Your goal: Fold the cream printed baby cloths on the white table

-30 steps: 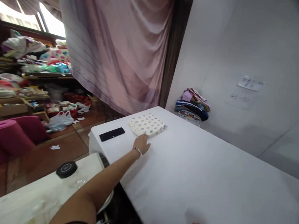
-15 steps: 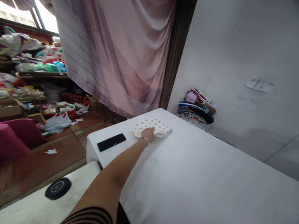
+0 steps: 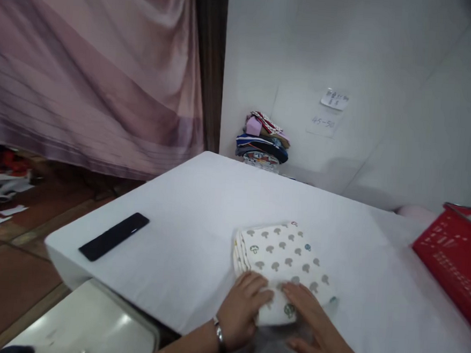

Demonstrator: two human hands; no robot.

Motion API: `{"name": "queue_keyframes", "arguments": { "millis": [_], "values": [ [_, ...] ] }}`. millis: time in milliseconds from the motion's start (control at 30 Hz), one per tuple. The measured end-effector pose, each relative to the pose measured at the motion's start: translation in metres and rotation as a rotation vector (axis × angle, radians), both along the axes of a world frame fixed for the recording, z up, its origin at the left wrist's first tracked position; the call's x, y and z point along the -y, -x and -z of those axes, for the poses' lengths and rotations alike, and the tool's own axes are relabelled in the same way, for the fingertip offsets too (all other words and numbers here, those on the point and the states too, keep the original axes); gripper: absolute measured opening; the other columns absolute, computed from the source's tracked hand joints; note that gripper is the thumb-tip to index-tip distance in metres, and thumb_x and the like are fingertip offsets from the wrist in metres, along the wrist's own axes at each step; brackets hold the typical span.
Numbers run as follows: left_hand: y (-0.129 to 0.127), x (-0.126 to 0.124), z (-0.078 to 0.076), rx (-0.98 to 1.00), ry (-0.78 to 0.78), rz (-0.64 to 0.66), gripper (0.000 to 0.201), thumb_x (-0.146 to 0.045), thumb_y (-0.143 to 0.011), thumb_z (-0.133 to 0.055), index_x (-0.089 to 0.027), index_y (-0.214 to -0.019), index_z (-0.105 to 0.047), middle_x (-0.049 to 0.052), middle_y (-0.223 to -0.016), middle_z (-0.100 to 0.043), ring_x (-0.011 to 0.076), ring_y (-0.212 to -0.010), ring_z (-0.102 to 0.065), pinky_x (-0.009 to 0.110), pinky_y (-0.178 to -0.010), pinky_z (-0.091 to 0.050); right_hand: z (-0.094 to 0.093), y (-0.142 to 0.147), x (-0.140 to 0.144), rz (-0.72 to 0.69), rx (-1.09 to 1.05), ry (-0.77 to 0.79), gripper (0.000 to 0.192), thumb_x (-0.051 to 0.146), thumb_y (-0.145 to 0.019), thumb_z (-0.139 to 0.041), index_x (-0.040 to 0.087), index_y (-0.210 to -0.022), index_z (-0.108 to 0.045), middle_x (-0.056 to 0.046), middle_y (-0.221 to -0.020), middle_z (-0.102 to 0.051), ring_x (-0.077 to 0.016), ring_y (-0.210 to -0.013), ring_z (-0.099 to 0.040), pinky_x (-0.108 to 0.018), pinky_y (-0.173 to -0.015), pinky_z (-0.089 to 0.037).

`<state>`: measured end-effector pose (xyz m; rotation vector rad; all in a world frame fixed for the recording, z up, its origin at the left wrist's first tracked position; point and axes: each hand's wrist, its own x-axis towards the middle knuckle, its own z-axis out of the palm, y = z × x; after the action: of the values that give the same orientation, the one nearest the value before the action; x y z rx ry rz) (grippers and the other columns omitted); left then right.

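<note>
A folded white cloth [image 3: 281, 252] with grey, green and blue mushroom prints lies near the front of the white-covered table [image 3: 184, 216]. My left hand [image 3: 244, 309], with a silver bracelet at the wrist, has its fingers curled over the cloth's near left edge. On the near right side rests my right hand [image 3: 314, 322], fingers stretched out on the fabric and thumb apart. The fabric layers show along the left fold.
A black phone [image 3: 114, 236] lies at the table's left. At right stands a red basket [image 3: 457, 262]. Piled clothes [image 3: 264, 141] sit by the wall behind the table. A pale, glossy surface [image 3: 88, 322] adjoins the table's near left side.
The folded cloth has come from the table's far left corner to the near side, in front of me. My right hand has come into view onto it. The view has swung right, showing the red basket.
</note>
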<state>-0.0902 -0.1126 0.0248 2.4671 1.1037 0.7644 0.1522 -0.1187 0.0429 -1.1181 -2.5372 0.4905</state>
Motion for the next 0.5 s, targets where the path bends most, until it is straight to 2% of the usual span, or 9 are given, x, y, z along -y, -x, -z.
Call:
{"name": "queue_keyframes", "arguments": {
  "millis": [33,100,200,267,333,400,433,467,500],
  "values": [
    [0.005,0.001,0.0,0.016,0.004,-0.055,0.059,-0.013,-0.064,-0.057,-0.027,-0.121,-0.051,0.009,-0.125,-0.054,0.0277,-0.117,-0.047,0.05,-0.107,-0.028,0.005,0.006,0.002,-0.033,0.039,0.006,0.083,0.042,-0.077,-0.061,0.038,-0.145,-0.013,-0.001,-0.147,-0.03,-0.0292,-0.133,-0.03,-0.053,-0.11,-0.026],
    [0.01,0.004,0.005,0.054,0.016,-0.184,0.062,-0.013,-0.067,-0.054,-0.026,-0.127,-0.047,0.009,-0.137,-0.045,0.0293,-0.128,-0.037,0.05,-0.11,-0.026,0.012,0.017,-0.001,-0.03,0.083,0.0,0.082,0.036,-0.076,-0.061,0.036,-0.145,-0.017,-0.003,-0.147,-0.029,-0.0314,-0.134,-0.029,-0.057,-0.11,-0.02],
    [0.008,0.013,0.02,0.144,0.064,-0.387,0.066,-0.02,-0.072,-0.056,-0.022,-0.135,-0.04,0.009,-0.146,-0.033,0.0299,-0.133,-0.03,0.046,-0.11,-0.032,0.014,0.031,-0.011,0.024,0.078,0.046,0.07,0.023,-0.075,-0.057,0.033,-0.14,-0.035,-0.003,-0.143,-0.039,-0.0321,-0.131,-0.034,-0.057,-0.109,-0.021],
    [0.006,0.017,0.026,0.205,0.118,-0.47,0.074,-0.022,-0.071,-0.058,-0.021,-0.141,-0.032,0.008,-0.148,-0.029,0.0294,-0.134,-0.031,0.045,-0.109,-0.034,0.01,0.038,-0.019,0.047,-0.019,0.134,0.059,0.022,-0.073,-0.058,0.035,-0.131,-0.049,-0.001,-0.136,-0.048,-0.0318,-0.127,-0.039,-0.052,-0.109,-0.024],
    [0.005,0.017,0.027,0.234,0.169,-0.503,0.081,-0.024,-0.07,-0.06,-0.021,-0.143,-0.025,0.008,-0.149,-0.028,0.0288,-0.133,-0.031,0.045,-0.108,-0.035,0.0,0.04,-0.028,0.109,-0.218,0.299,0.045,0.029,-0.074,-0.061,0.037,-0.118,-0.06,0.001,-0.124,-0.059,-0.0316,-0.117,-0.051,-0.049,-0.103,-0.036],
    [0.005,0.016,0.022,0.233,0.199,-0.515,0.082,-0.022,-0.069,-0.061,-0.02,-0.143,-0.025,0.008,-0.149,-0.027,0.0284,-0.134,-0.03,0.045,-0.109,-0.033,-0.016,0.033,-0.043,0.268,-0.514,0.527,0.034,0.04,-0.075,-0.062,0.034,-0.108,-0.066,-0.001,-0.107,-0.068,-0.0308,-0.098,-0.062,-0.047,-0.088,-0.049],
    [0.005,0.015,0.019,0.23,0.205,-0.517,0.081,-0.021,-0.069,-0.061,-0.02,-0.143,-0.027,0.008,-0.149,-0.027,0.0281,-0.134,-0.03,0.045,-0.11,-0.032,-0.026,0.023,-0.054,0.373,-0.686,0.644,0.034,0.044,-0.077,-0.06,0.03,-0.106,-0.067,-0.003,-0.1,-0.07,-0.0297,-0.088,-0.065,-0.045,-0.079,-0.052],
    [0.005,0.014,0.016,0.228,0.206,-0.518,0.079,-0.02,-0.069,-0.06,-0.02,-0.142,-0.028,0.008,-0.149,-0.028,0.0278,-0.134,-0.03,0.045,-0.11,-0.032,-0.036,0.01,-0.068,0.512,-0.896,0.688,0.036,0.048,-0.077,-0.059,0.025,-0.103,-0.067,-0.005,-0.093,-0.071,-0.0282,-0.081,-0.067,-0.043,-0.074,-0.054],
    [0.004,0.013,0.014,0.225,0.205,-0.513,0.077,-0.019,-0.07,-0.059,-0.019,-0.141,-0.03,0.008,-0.148,-0.029,0.0274,-0.133,-0.032,0.044,-0.11,-0.032,-0.046,-0.008,-0.083,0.588,-1.104,0.693,0.037,0.049,-0.078,-0.059,0.022,-0.103,-0.066,-0.006,-0.093,-0.071,-0.0263,-0.081,-0.067,-0.041,-0.075,-0.054]
  ]
}}
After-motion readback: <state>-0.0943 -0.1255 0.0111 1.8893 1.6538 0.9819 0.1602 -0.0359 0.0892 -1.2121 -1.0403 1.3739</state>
